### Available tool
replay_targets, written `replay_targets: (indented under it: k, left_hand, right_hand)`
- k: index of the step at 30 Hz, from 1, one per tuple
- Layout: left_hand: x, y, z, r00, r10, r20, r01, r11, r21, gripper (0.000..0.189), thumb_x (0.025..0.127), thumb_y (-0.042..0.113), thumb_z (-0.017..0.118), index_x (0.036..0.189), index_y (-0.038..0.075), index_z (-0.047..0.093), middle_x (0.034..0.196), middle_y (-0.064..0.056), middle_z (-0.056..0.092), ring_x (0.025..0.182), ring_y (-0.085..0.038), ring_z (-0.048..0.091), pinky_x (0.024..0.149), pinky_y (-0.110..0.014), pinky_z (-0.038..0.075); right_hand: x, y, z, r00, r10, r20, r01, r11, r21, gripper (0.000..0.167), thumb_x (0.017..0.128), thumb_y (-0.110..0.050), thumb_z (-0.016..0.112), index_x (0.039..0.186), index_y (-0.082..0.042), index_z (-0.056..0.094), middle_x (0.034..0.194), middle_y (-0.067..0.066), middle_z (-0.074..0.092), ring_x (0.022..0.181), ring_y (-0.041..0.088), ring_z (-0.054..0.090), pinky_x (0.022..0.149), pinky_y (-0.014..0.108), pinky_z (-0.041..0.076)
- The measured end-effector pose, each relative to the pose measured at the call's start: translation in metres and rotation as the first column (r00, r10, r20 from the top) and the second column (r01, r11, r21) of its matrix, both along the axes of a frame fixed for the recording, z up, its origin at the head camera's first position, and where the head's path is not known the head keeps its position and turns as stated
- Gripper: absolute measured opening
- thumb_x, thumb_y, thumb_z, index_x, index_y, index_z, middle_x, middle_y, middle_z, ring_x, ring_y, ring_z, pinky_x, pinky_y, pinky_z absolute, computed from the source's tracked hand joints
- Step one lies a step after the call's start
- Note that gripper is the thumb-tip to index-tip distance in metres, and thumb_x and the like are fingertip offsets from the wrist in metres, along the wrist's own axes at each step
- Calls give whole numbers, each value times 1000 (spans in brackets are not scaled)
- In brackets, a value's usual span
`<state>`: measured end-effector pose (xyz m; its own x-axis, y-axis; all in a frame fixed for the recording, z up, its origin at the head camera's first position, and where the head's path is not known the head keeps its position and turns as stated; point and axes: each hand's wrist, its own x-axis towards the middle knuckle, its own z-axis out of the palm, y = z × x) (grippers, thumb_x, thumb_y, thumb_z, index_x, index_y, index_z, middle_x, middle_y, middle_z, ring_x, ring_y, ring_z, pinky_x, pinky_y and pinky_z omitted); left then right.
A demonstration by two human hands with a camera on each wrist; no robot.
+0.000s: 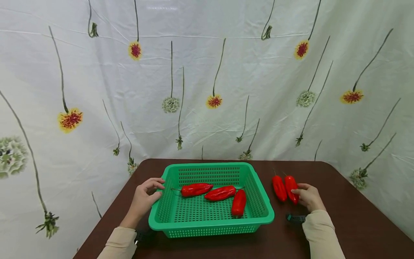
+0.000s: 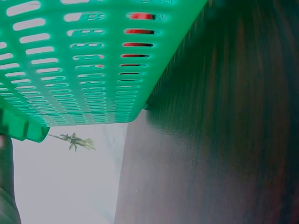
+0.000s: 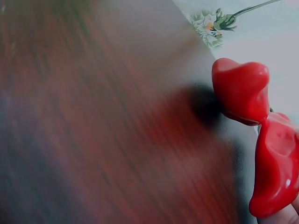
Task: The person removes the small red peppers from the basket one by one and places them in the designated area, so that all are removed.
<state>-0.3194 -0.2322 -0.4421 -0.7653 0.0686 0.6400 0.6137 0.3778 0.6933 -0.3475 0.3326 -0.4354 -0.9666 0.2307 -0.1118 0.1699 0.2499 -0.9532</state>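
Note:
A green plastic basket [image 1: 211, 223] stands on the dark table, with three glossy red peppers inside: one at the left [image 1: 196, 189], one in the middle [image 1: 220, 193] and one at the right [image 1: 238, 203]. My left hand [image 1: 145, 196] is at the basket's left rim, fingers loosely bent; in the left wrist view a finger [image 2: 7, 186] shows beside the rim. On the table right of the basket lie two more red peppers. My right hand [image 1: 309, 196] pinches the nearer one [image 1: 291, 187] close to its lower end; the other pepper [image 1: 279, 187] lies just left of it.
The dark brown wooden table [image 1: 343, 201] reaches back to a white curtain [image 1: 200, 136] printed with flowers. Slots in the basket's side wall [image 2: 88, 88] let some red show through. A dark band [image 1: 295, 218] sits at my right wrist.

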Motion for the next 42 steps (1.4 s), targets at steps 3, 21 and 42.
replay_targets:
  k: [3, 21, 42]
  left_hand:
    - [0, 0, 0, 1000, -1, 0, 1, 1000, 1, 23, 85, -15, 58, 89, 3, 71, 115, -20, 66, 109, 8, 56, 81, -22, 51]
    - [1, 0, 1, 1000, 7, 8, -7, 1000, 2, 24, 85, -15, 58, 89, 5, 71, 116, -18, 67, 108, 8, 57, 82, -22, 52]
    - [-1, 0, 0, 1000, 0, -8, 0, 1000, 3, 23, 84, -16, 58, 89, 2, 71, 115, -20, 66, 107, 8, 57, 81, -22, 52]
  right_hand:
    - [1, -2, -1, 1000, -5, -3, 5, 1000, 26, 63, 94, -4, 59, 145, 18, 29, 139, 38, 39, 83, 11, 62, 71, 28, 56]
    - [-1, -8, 0, 1000, -27, 5, 26, 989, 147, 61, 93, -4, 61, 142, 18, 34, 137, 41, 41, 100, 36, 61, 73, 30, 58]
    - [12, -6, 20, 998, -63, 6, 59, 963, 263, 60, 92, -12, 63, 141, 14, 41, 129, 39, 53, 105, 44, 62, 84, 47, 58]
